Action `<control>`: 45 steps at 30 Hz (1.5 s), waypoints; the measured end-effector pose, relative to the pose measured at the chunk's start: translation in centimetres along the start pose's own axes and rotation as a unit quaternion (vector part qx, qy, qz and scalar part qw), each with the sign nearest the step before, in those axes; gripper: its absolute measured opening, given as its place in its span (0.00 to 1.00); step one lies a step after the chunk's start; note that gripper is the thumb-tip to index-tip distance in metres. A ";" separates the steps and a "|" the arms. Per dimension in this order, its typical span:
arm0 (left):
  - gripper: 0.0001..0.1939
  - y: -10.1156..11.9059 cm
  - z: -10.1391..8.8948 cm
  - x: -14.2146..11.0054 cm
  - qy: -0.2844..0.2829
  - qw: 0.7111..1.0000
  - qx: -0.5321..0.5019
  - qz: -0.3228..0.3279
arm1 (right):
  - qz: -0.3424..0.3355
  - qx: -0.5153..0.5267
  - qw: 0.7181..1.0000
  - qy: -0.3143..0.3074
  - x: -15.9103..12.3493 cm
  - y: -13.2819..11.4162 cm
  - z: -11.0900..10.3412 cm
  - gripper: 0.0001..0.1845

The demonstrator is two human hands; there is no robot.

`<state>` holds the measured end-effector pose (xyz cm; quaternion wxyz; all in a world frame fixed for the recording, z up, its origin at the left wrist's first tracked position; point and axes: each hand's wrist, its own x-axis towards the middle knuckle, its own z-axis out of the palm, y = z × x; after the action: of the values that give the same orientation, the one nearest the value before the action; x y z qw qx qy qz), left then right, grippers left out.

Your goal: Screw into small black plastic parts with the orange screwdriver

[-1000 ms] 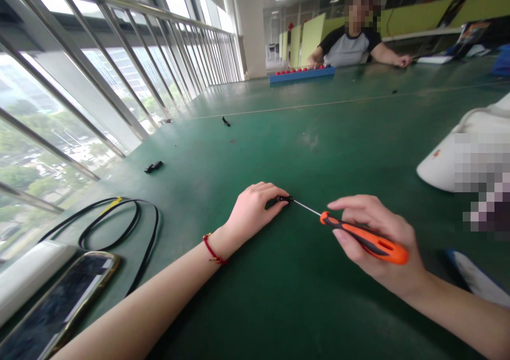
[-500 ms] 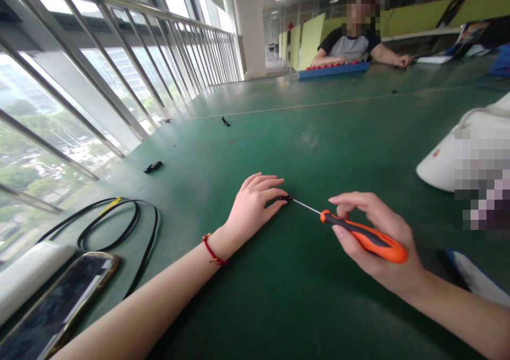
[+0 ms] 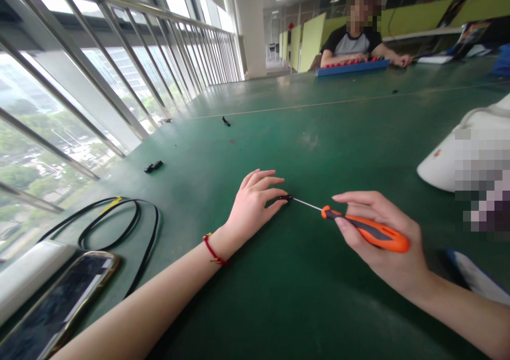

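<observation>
My left hand (image 3: 258, 195) is low over the green table (image 3: 255, 317), with thumb and index finger pinched on a small black part (image 3: 285, 197). Its other fingers are spread, and a red cord bracelet (image 3: 213, 251) circles the wrist. In my right hand (image 3: 392, 232) is a screwdriver (image 3: 370, 231) with an orange and dark grey handle. The thin metal shaft points left, and its tip meets the black part. Exactly how the tip sits there is too small to make out.
Left of my forearm lie a looped black cable (image 3: 153, 232), a phone (image 3: 59, 301) and a white box-like object (image 3: 32, 275). Small black pieces (image 3: 153, 166) lie farther off. A white object (image 3: 442, 158) stands at right. Across the table sits a person (image 3: 353, 44) behind a blue tray (image 3: 353, 69).
My right hand has shifted slightly, and the screwdriver handle has turned and tilted up a little. My left hand stays in place. The other person's blue tray has moved right.
</observation>
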<state>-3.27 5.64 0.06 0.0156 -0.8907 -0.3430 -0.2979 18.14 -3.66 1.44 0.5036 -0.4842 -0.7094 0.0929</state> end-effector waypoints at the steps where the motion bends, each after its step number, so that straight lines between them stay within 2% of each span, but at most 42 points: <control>1: 0.07 0.0 0.0 0.0 0.000 1.000 0.001 0.001 | -0.002 0.013 1.000 0.026 0.0 0.0 0.1 0.14; 3: 0.07 0.0 0.0 0.0 0.001 1.000 0.002 0.004 | -0.003 0.040 0.997 0.068 -0.1 0.1 0.2 0.19; 4: 0.07 0.1 0.0 0.0 0.001 1.000 0.003 0.005 | -0.001 0.047 0.997 0.068 -0.1 0.2 0.1 0.20; 7: 0.07 0.1 0.0 0.0 0.000 1.000 0.004 0.006 | -0.001 0.025 1.000 0.005 -0.1 0.3 -0.1 0.14; 9: 0.07 0.0 0.0 0.0 0.001 1.000 0.004 0.006 | -0.009 0.006 1.000 -0.007 -0.2 0.4 -0.2 0.11; 13: 0.07 0.0 0.1 0.0 0.005 1.000 0.003 0.009 | -0.021 0.037 0.997 0.068 -0.3 0.4 0.1 0.20; 17: 0.07 0.0 0.1 0.0 0.005 1.000 0.002 0.006 | -0.008 0.016 1.000 0.003 -0.3 0.6 0.0 0.16; 19: 0.07 0.1 0.0 0.0 0.005 1.000 0.002 0.006 | -0.012 0.002 1.000 0.004 -0.2 0.6 -0.2 0.14; 22: 0.07 0.1 0.0 0.0 0.007 1.000 0.001 0.008 | -0.044 -0.020 0.999 0.024 0.0 0.5 -0.3 0.19; 27: 0.07 0.1 0.0 0.0 0.005 1.000 0.001 0.010 | -0.112 -0.096 0.989 0.002 0.4 0.4 -0.2 0.26; 35: 0.07 0.1 0.0 0.0 0.004 1.000 0.004 0.008 | -0.110 -0.118 0.987 -0.023 0.4 0.3 -0.1 0.29; 38: 0.07 0.1 -0.1 0.0 0.004 1.000 0.004 0.008 | -0.107 -0.118 0.987 -0.022 0.4 0.3 -0.1 0.27; 41: 0.07 0.1 -0.1 0.0 0.003 1.000 0.006 0.008 | -0.075 -0.090 0.993 -0.029 0.4 0.3 -0.1 0.23; 45: 0.08 0.1 -0.1 0.0 0.001 1.000 0.006 0.007 | -0.016 -0.043 0.998 -0.045 0.3 0.1 -0.2 0.11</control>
<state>-3.28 5.54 0.13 0.0236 -0.8928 -0.3382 -0.2965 18.37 -3.47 1.61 0.4514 -0.4895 -0.7422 0.0763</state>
